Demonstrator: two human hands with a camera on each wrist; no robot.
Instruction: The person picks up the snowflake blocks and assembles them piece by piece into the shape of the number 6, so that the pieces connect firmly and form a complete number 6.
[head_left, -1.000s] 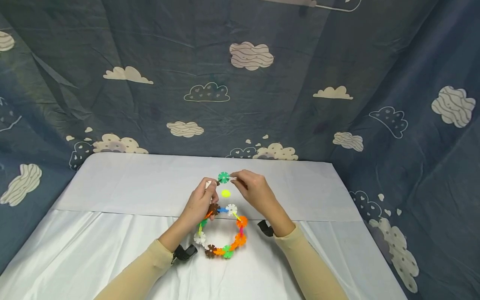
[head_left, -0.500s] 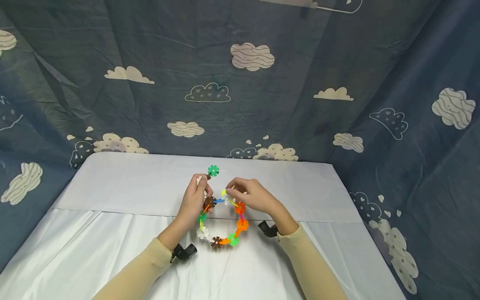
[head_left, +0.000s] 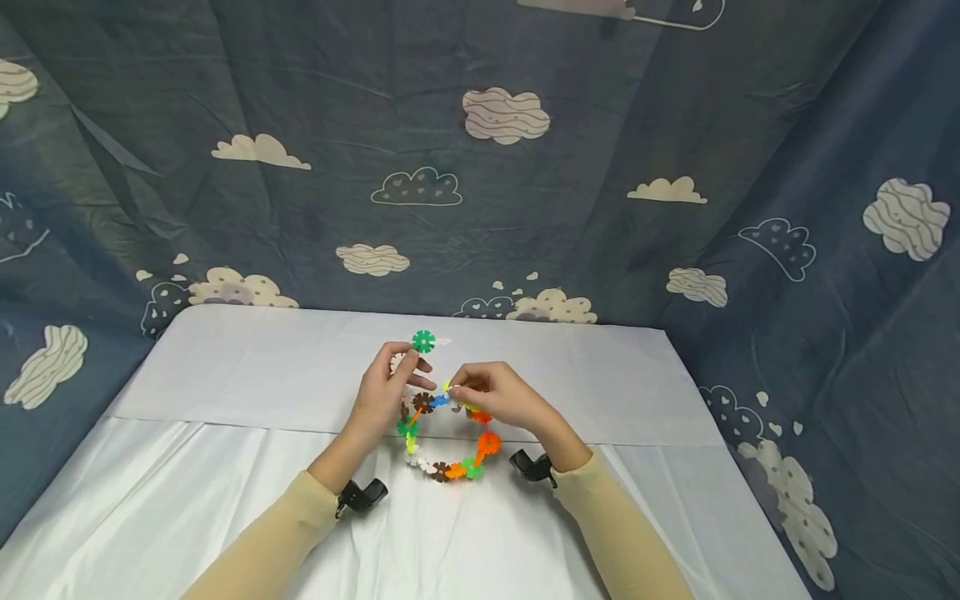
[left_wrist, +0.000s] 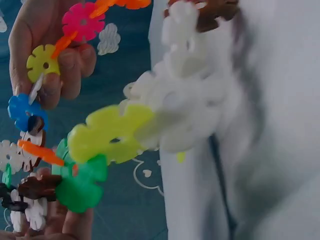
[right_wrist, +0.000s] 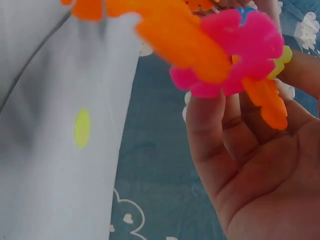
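Observation:
Notched plastic snowflake discs in many colours are joined into a ring, held up over the white table. From its left side a short tail with a green disc sticks up beyond the left hand. My left hand holds the tail near its white and brown discs, partly hidden by its fingers. My right hand pinches the far side of the ring. In the left wrist view its fingertips are at a yellow disc, between a blue disc and a pink disc.
A loose yellow disc lies on the white cloth in the right wrist view. A dark curtain with cloud prints hangs behind and beside the table. Black wrist cameras sit on both wrists.
My right hand has left the tail's end near the green disc and come down to the ring's far side. My left hand has shifted left, and the ring's near edge has risen.

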